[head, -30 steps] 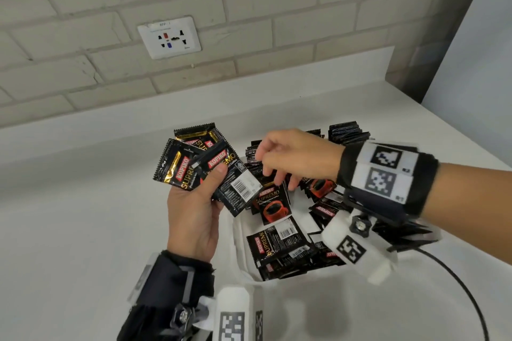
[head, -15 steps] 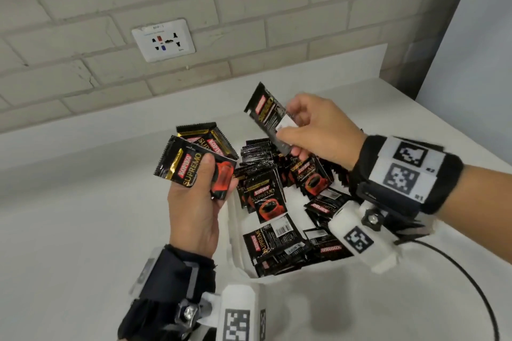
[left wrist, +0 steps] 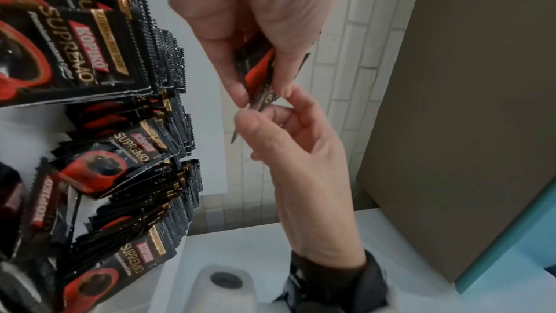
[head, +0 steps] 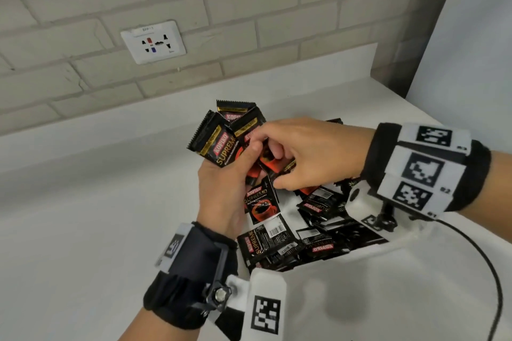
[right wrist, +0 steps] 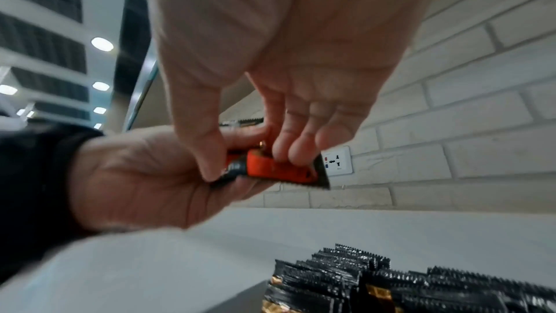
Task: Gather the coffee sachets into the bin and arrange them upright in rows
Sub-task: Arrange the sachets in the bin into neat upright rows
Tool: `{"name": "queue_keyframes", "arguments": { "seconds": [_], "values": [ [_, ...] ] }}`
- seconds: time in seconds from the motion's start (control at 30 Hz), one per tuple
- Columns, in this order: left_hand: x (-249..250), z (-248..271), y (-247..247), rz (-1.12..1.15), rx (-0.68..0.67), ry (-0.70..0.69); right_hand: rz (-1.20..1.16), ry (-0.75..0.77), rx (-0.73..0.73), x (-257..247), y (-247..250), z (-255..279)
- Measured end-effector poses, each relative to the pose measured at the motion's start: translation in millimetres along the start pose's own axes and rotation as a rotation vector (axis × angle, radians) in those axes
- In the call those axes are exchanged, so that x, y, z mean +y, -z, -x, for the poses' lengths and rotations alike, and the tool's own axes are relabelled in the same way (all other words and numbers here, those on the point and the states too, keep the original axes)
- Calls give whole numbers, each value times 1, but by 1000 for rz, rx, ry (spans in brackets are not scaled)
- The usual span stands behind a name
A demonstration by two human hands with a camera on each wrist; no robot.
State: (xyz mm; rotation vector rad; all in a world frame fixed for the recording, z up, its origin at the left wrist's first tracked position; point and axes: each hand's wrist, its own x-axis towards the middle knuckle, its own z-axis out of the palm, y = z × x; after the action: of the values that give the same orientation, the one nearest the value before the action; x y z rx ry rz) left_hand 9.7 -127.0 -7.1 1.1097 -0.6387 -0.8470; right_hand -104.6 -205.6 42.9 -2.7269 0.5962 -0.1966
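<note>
Pinching one shared sachet stack [head: 221,144], both hands' fingers [right wrist: 282,149] meet; only the left wrist view shows upright bin rows [left wrist: 177,175].

My coffee sachets [head: 221,144] are black with gold bands and red cups. I see a white counter [head: 83,216] and bin [head: 401,241], a pale grey brick wall [head: 249,8].

Two hands: left hand [head: 221,196], right hand [head: 304,152]. One bin [head: 318,266]. One wall socket [head: 153,42]. One cable [head: 487,266]. Sachets [head: 266,241]: dozens, too many to count exactly.
</note>
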Motion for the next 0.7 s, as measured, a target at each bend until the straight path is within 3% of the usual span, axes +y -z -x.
{"name": "queue_keyframes", "arguments": {
  "seconds": [0.1, 0.2, 0.27, 0.43, 0.57, 0.7],
  "values": [
    [0, -2, 4, -17, -10, 18, -111, -48, 47, 8, 12, 6],
    [-3, -2, 10, -57, -40, 71, -198, -131, 292, 23, 21, 4],
    [-4, -1, 12, -91, -83, 95, -234, -183, 353, 29, 21, 1],
    [-6, 4, 12, -154, -196, 103, -373, -240, 160, 28, 13, -3],
    [-7, 2, 16, -128, -151, 88, -505, -273, 129, 40, 11, -5],
    [-4, -3, 28, -82, -70, 72, -407, -328, 93, 62, 17, -3]
  ]
}}
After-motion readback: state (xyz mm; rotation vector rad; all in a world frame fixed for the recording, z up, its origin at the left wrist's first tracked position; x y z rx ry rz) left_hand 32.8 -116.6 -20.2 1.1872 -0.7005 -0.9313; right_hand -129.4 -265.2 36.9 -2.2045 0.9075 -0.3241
